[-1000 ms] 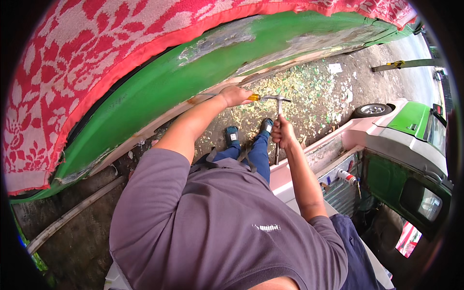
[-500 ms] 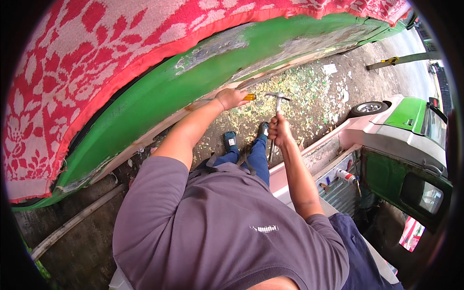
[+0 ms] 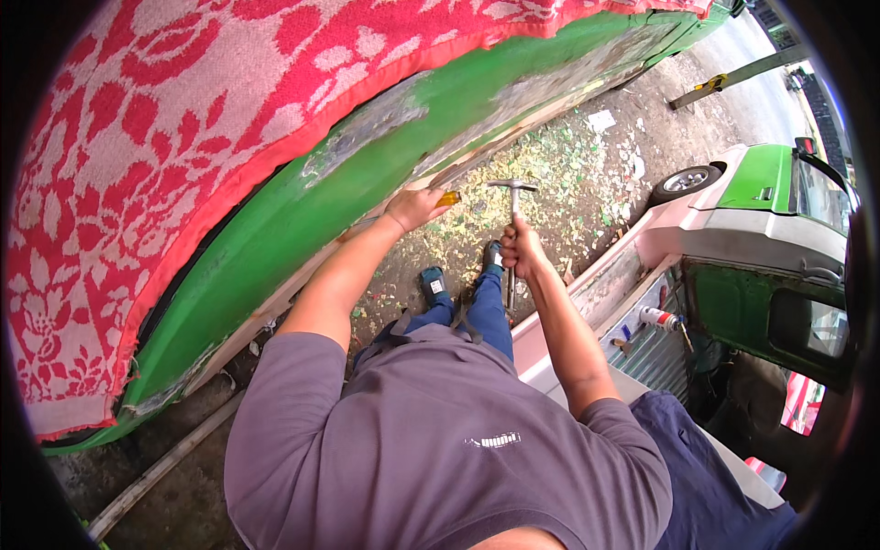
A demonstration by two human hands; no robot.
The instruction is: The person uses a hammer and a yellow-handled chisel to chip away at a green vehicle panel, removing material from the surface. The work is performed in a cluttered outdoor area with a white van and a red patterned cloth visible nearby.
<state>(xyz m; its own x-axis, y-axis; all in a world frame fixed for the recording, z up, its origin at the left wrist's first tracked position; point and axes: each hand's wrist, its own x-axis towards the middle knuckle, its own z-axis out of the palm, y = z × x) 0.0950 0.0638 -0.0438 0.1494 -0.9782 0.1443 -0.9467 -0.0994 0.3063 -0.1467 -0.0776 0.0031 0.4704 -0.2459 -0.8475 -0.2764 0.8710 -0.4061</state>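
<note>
Against the lower edge of a green vehicle body panel (image 3: 302, 220), draped above with a red-and-white patterned cloth (image 3: 156, 156): left hand (image 3: 412, 207), closed around a yellow-handled tool (image 3: 447, 198), its tip set at the panel's scraped seam. Just to its right: right hand (image 3: 521, 249), fist closed on the shaft of a hammer (image 3: 511, 206), metal head up, near the yellow handle but apart from it. Below: ground littered with green paint flakes (image 3: 559, 174); the person's two shoes (image 3: 463, 270). Further right: a second green vehicle (image 3: 779, 183), a spray can (image 3: 658, 318) on a ledge.
</note>
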